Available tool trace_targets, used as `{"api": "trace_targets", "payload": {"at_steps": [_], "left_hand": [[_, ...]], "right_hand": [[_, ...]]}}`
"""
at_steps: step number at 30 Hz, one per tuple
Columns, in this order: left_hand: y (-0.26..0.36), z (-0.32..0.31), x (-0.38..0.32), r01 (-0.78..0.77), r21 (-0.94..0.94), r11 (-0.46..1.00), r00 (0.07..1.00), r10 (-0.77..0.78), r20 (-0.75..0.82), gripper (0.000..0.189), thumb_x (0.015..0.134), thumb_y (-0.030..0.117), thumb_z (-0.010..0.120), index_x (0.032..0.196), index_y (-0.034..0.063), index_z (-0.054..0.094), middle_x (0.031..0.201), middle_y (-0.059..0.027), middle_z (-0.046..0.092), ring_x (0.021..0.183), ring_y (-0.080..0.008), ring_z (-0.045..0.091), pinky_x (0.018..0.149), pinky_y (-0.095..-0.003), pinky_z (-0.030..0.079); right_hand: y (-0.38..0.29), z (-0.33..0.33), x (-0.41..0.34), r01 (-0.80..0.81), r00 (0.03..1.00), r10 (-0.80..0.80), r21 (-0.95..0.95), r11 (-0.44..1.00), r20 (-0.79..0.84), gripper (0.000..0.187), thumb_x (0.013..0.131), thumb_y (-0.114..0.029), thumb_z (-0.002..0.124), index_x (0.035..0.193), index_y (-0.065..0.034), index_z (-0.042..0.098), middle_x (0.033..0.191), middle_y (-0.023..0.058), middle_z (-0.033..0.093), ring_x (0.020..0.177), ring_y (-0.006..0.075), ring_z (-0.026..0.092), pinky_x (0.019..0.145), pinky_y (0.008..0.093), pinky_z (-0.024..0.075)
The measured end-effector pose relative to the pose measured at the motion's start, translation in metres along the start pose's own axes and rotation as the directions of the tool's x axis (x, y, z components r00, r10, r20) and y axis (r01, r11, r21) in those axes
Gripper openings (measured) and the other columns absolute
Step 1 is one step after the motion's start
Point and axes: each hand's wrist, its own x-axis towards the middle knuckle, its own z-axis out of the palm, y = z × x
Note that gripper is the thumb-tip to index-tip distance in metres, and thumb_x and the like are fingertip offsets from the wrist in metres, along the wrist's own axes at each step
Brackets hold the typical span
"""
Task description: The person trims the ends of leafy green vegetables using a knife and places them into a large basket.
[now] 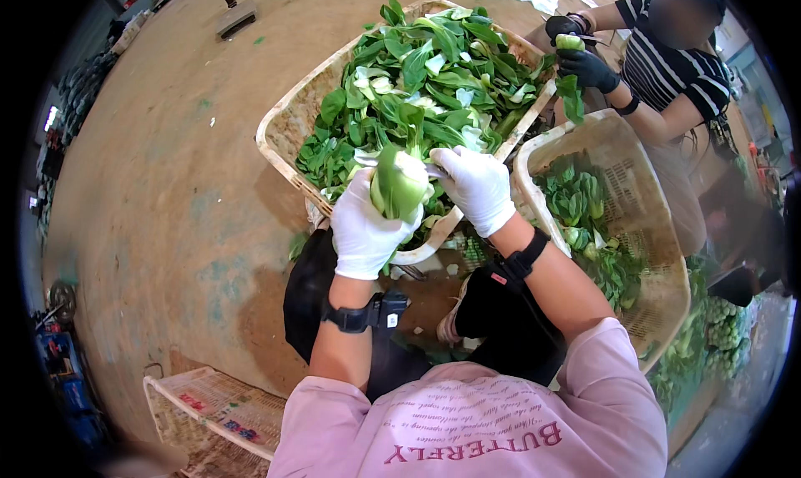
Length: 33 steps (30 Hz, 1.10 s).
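In a white glove, my left hand grips a head of bok choy, its pale base turned up and away from me. My right hand, gloved in white too, is closed around a knife. The blade lies across the base end of the head, partly hidden behind it. Both hands are over the near edge of a large plastic crate heaped with loose green leaves. At its right, a second crate holds several bok choy heads.
Across from me at the right, a person in black gloves holds another bok choy and a blade. More greens lie beyond the second crate. An empty-looking crate stands behind my left side. A platform scale sits on the floor, far left.
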Motion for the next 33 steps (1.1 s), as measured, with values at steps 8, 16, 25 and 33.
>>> {"api": "trace_targets", "payload": {"at_steps": [8,16,25,33], "left_hand": [[-0.011,0.012,0.001,0.020,0.033,0.999,0.997,-0.018,-0.077,0.059,0.054,0.018,0.082,0.104,0.0044,0.053,0.092,-0.0089,0.064,0.084,-0.0229,0.062,0.075,-0.0347,0.048],[-0.002,0.013,0.008,0.201,-0.598,0.776,0.977,-0.202,0.066,0.058,0.071,-0.001,0.074,0.121,0.0030,0.045,0.112,-0.0046,0.056,0.102,-0.0145,0.054,0.089,-0.0284,0.045],[-0.008,0.016,0.002,0.133,-0.127,0.983,0.967,-0.101,0.234,0.081,0.062,0.012,0.080,0.130,0.0055,0.036,0.118,-0.0114,0.054,0.108,-0.0232,0.054,0.093,-0.0341,0.042],[-0.002,0.012,-0.001,-0.085,0.056,0.995,0.989,0.077,0.130,0.082,0.062,0.009,0.078,0.132,0.0039,0.036,0.121,-0.0127,0.054,0.110,-0.0247,0.054,0.095,-0.0341,0.041]], "right_hand": [[0.002,0.013,-0.009,-0.262,0.935,0.283,-0.122,0.957,0.213,0.002,0.078,-0.013,0.053,0.079,-0.0125,0.055,0.069,0.0081,0.060,0.067,0.0284,0.062,0.057,0.0395,0.0489],[0.031,-0.003,-0.008,-0.640,0.738,0.407,0.749,0.171,0.538,0.029,0.085,-0.024,0.065,0.105,-0.0044,0.059,0.077,-0.0014,0.062,0.069,0.0081,0.056,0.062,0.0237,0.0444],[0.001,-0.031,-0.001,-0.642,0.749,0.191,0.766,-0.026,0.635,0.048,0.081,-0.018,0.069,0.122,-0.0024,0.051,0.108,0.0050,0.060,0.095,0.0096,0.054,0.083,0.0249,0.0441],[0.004,-0.014,-0.009,-0.353,0.925,0.245,0.894,0.277,0.289,0.045,0.071,-0.018,0.075,0.111,-0.0037,0.058,0.100,0.0100,0.059,0.090,0.0177,0.057,0.083,0.0296,0.0442]]}}
